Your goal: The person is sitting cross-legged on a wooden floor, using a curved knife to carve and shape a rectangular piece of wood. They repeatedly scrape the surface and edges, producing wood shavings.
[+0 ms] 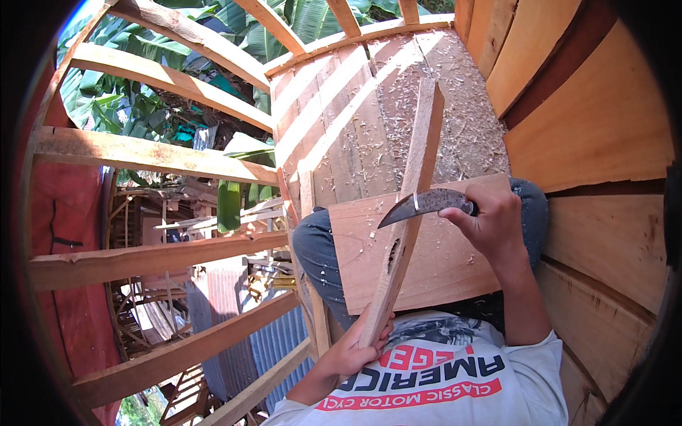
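Head view, items listed left to right.
Red sheet (78,284): upright, far left edge, behind the rails.
Wooden rails (163,255): a row of pale bars along the left side, open between.
Broad green leaves (312,21): far left, beyond the rails.
Corrugated metal sheets (277,362): near left, lower down outside.
Plank floor (348,142): far, striped with sunlight.
Left hand (349,355): closed around the near end of the wooden bar.
Wooden bar (422,156): long, square-edged, slanting from the left hand across the lap board to over the floor; dark hollow in its near half.
Knife (426,204): curved dark blade, tip left, crossing the bar; edge contact cannot be told.
Lap board (458,270): flat, pale, across both thighs.
Wood shavings (462,135): scattered thickly, far right of the floor.
Right hand (494,213): fisted round the knife's handle, thumb against the blade's base.
Plank wall (604,234): right side.
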Available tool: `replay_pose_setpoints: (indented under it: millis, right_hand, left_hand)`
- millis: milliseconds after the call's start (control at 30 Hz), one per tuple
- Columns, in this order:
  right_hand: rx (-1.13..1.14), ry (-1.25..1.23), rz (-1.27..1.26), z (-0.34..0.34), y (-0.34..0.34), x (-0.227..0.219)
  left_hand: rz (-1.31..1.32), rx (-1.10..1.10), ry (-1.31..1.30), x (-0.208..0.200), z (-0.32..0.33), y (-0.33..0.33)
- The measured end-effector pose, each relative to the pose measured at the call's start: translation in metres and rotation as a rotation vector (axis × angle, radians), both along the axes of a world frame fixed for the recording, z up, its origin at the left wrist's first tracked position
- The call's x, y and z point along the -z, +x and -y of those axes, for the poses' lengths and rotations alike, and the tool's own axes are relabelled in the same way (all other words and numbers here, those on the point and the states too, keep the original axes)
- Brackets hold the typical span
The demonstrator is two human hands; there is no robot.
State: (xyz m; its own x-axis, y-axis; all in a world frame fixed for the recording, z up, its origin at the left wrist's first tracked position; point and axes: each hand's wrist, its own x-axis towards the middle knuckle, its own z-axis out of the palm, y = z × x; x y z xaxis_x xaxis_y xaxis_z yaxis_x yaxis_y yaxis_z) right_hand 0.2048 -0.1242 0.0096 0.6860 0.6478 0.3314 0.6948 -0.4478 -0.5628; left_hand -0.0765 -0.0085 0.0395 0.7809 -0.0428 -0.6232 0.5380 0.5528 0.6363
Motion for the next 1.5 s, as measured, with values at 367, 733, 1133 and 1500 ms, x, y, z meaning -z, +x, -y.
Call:
replay_pose_setpoints:
  millis: [367, 733, 1133, 1500]
  right_hand:
    - [0.361, 0.249, -0.379, 0.020, 0.085, 0.009]
    - [-0.010, 0.039, -0.274, 0.005, -0.005, -0.008]
    - [-0.034, 0.009, -0.016, -0.002, 0.017, -0.002]
    - [0.012, 0.024, -0.055, -0.013, 0.033, -0.005]
  left_hand:
    - [0.042, 0.071, -0.053, 0.008, 0.006, -0.009]
    - [-0.025, 0.004, -0.083, 0.002, -0.003, 0.005]
    - [-0.043, -0.005, 0.022, -0.005, 0.003, 0.003]
    - [-0.010, -0.009, 0.021, -0.007, 0.001, 0.000]
